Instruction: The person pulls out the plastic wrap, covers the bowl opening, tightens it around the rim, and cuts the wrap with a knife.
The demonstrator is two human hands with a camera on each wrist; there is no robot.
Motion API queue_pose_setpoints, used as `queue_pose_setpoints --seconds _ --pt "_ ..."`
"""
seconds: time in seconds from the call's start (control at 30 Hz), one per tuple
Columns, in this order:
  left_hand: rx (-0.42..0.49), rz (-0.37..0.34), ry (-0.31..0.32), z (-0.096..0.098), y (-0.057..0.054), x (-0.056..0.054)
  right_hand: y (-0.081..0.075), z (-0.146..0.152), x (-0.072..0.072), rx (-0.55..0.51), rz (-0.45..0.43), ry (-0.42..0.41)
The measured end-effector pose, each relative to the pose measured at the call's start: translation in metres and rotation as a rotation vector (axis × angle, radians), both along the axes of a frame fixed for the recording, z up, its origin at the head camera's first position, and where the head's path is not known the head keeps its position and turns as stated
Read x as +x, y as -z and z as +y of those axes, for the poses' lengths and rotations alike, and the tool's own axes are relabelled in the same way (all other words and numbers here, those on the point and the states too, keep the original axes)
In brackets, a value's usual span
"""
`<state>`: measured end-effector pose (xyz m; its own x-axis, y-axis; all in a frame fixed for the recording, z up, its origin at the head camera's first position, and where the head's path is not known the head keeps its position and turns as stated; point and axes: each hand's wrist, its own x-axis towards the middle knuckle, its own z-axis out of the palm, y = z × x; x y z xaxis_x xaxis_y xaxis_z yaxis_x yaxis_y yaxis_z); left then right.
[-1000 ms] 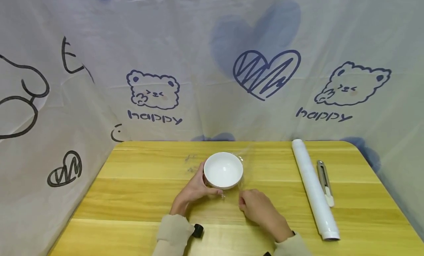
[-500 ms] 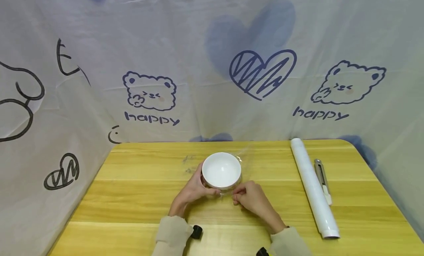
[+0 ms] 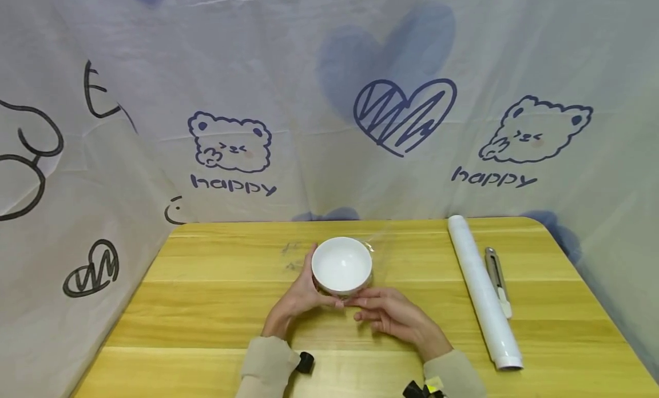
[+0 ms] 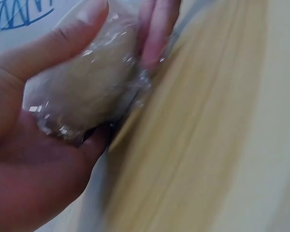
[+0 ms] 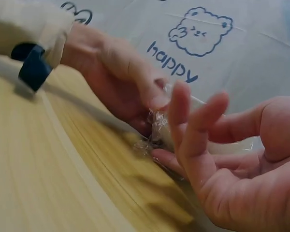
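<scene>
A white bowl (image 3: 342, 264) stands at the middle of the wooden table, its mouth facing up. Clear cling film (image 4: 102, 72) wraps its outside and bunches up low near the base. My left hand (image 3: 300, 294) grips the bowl's left side, thumb along the near side and fingers curled round the far left. From the right, my right hand (image 3: 395, 315) reaches to the bowl's near side. Its extended fingers touch the gathered film (image 5: 157, 128) low on the bowl, close to my left thumb, while other fingers are raised and loosely bent.
A long roll of cling film (image 3: 484, 295) lies at the right of the table (image 3: 216, 312), with a grey and white utility knife (image 3: 497, 283) just beyond it. A printed cloth (image 3: 309, 100) hangs behind the table and down the left side.
My right hand has moved left to the bowl's near side, its fingers going from curled to extended under the bowl's edge. My left hand keeps its hold on the bowl.
</scene>
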<state>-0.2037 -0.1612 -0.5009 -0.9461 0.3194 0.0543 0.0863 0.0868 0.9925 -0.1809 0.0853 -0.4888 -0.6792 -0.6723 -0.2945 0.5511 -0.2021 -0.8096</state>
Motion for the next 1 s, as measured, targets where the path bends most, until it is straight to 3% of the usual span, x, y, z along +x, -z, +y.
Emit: queue_pose_setpoints --seconds 0.17,0.3,0.37,0.47,0.57,0.63,0.73,0.87,1.0 --pt "-0.038 0.056 -0.079 0.005 0.004 0.001 0.004 0.006 -0.004 -0.093 -0.037 -0.089" --pt "-0.019 0.084 -0.093 0.007 0.007 0.0 0.001 0.02 -0.008 -0.012 0.013 -0.095" --pt "0.003 0.068 -0.08 0.006 0.007 0.0 -0.003 0.029 -0.009 0.086 0.072 -0.035" --pt "0.07 0.02 -0.058 0.003 0.005 -0.001 -0.011 0.042 -0.011 0.252 0.17 0.144" --pt "0.156 -0.04 -0.041 -0.002 0.003 -0.003 -0.016 0.048 -0.012 0.326 0.203 0.316" --pt "0.182 -0.059 -0.031 -0.005 0.003 -0.003 -0.017 0.049 -0.013 0.308 0.191 0.369" --pt "0.149 -0.049 -0.016 -0.005 0.003 -0.004 -0.015 0.045 -0.015 0.212 0.102 0.385" --pt "0.085 -0.009 -0.035 0.0 0.005 -0.005 -0.008 0.038 -0.019 0.097 -0.014 0.373" --pt "0.073 0.009 -0.076 0.003 0.008 -0.004 -0.001 0.03 -0.022 0.044 -0.055 0.324"
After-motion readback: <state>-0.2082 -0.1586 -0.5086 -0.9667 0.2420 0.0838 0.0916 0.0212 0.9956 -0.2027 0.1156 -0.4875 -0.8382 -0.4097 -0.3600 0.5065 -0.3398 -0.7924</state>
